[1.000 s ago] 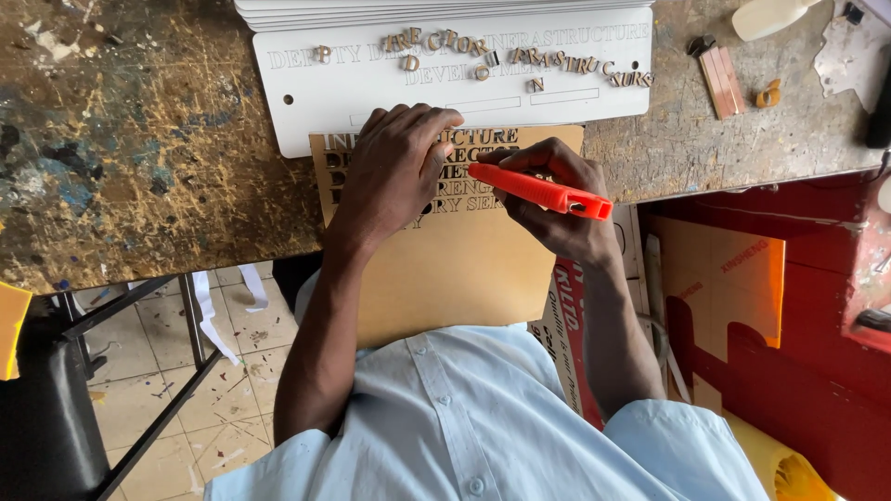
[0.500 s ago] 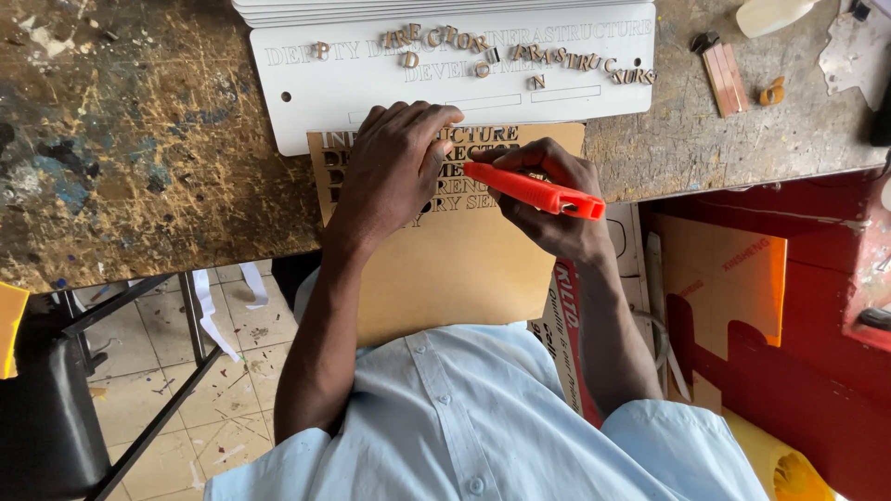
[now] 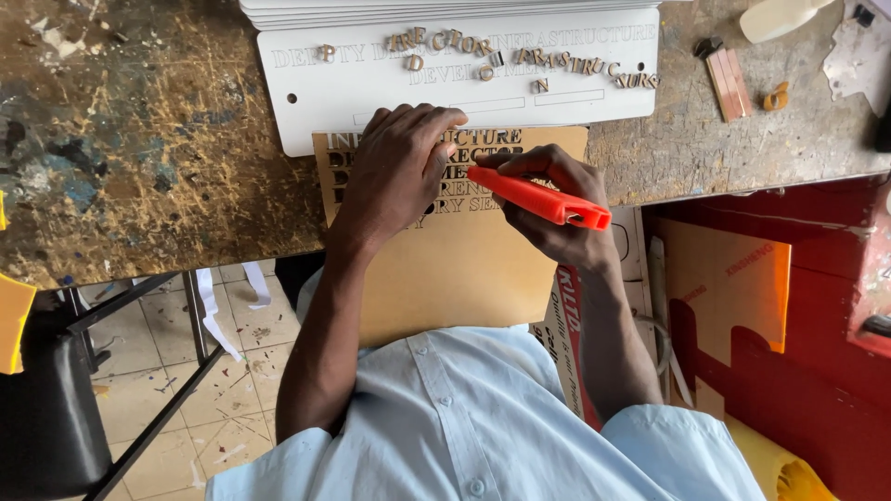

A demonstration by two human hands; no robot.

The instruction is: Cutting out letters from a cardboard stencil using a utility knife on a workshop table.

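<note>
At centre frame, the left hand (image 3: 401,172) presses flat, fingers spread, on a tan board with cut-out lettering (image 3: 464,250) overhanging the scarred surface (image 3: 139,158), while the right hand (image 3: 557,209) is closed around an orange utility knife (image 3: 538,197), which could slip toward those fingers.

workbench (image 3: 139,158): rough wood, looking scratched and blotched with old paint, matt
white sign plate (image 3: 325,88): smooth matt plastic or painted board, upper centre
brown sheet (image 3: 464,269): matt card-like board, showing cut-out letters
loose letters (image 3: 445,42): thin brown wood-like pieces
orange knife (image 3: 538,197): smooth plastic, shining slightly
shirt (image 3: 464,436): pale blue woven cloth
floor (image 3: 241,353): speckled tiles, lower left
</note>
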